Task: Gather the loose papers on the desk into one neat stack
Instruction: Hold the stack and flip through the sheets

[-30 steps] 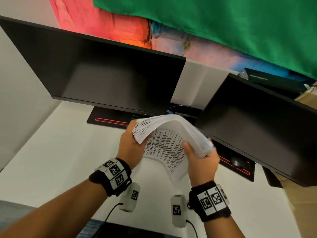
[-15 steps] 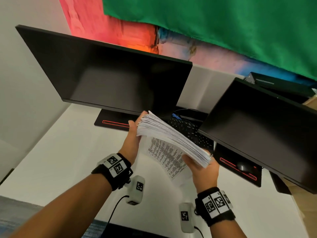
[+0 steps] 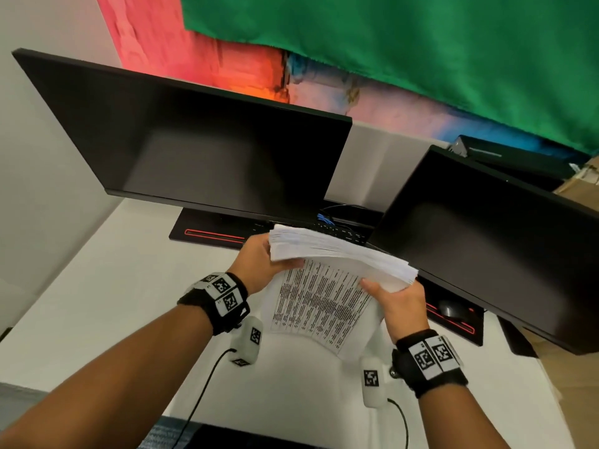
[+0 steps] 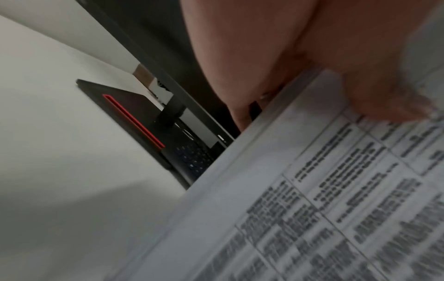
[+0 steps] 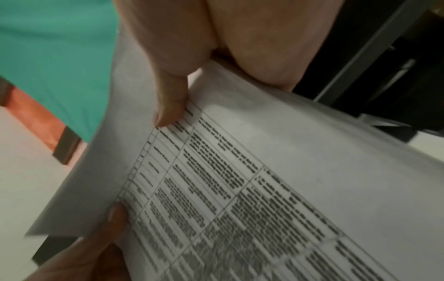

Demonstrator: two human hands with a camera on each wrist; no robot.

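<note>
Leftmost, a white desk [image 3: 81, 303] with bare surface along the wall. Item: large dark monitor [image 3: 194, 147], screen blank, standing over a black mat with a red stripe [image 3: 207, 233]; a black keyboard [image 3: 337, 233] lies on that mat, partly hidden behind the papers. Item: left hand [image 3: 256, 264], raised above the desk, thumb on the printed face and fingers behind, pinching the left end of the stack of papers [image 3: 340, 254]. Item: the stack itself, thick, held in the air between both hands, edges fanned and uneven, its lowest printed sheet [image 3: 321, 303] drooping toward the person; the text is too blurred to read. Item: right hand [image 3: 400, 301], thumb on the sheet and fingers curled under, gripping the right end. Both wrists carry black bands with square markers and small corded camera units. Item: second dark monitor [image 3: 492, 241], angled, close beside the stack's right end, overhanging a black mouse [image 3: 450, 308] on another red-striped mat. Behind: green cloth [image 3: 421, 59] over a red and blue backdrop. Far right: cardboard [image 3: 580, 183].
</note>
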